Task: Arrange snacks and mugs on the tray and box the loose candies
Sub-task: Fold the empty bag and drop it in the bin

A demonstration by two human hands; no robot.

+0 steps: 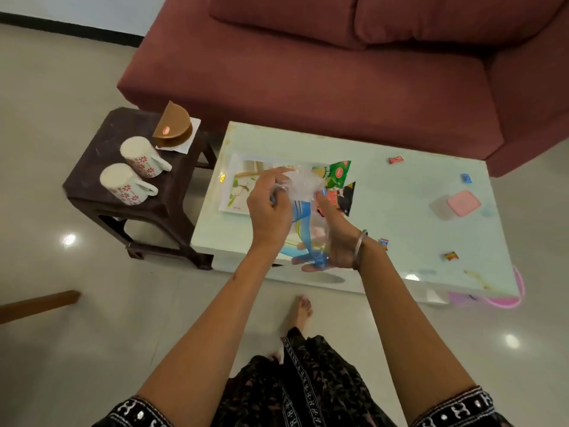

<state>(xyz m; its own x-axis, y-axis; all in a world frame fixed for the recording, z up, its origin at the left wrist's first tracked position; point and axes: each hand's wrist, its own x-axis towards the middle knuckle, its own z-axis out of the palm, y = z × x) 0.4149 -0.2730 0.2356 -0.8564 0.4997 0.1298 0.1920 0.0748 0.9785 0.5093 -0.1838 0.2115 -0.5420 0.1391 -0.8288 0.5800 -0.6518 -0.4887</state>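
Observation:
Both hands hold a clear plastic bag with blue stripes [303, 215] above the near left part of the pale table. My left hand [269, 208] pinches its top. My right hand [332, 241] grips its lower part from the right side. Behind the bag a white tray with a leaf print [238, 186] lies on the table, with a green snack packet [337, 174] and a dark packet [346, 200] at its right end. Two white mugs with red flowers [140, 157] [123, 184] lie on the brown stool. Loose candies [395, 160] [466, 178] [451, 256] [383, 242] dot the table. A small pink-lidded box [458, 204] stands at the right.
The pale table [400, 211] stands in front of a maroon sofa [338, 72]. A dark brown stool [123, 217] at its left also carries a brown half-round packet on a napkin [174, 129]. A pink basket [505, 298] pokes out under the table's right corner. My bare foot [300, 311] is on the tiled floor.

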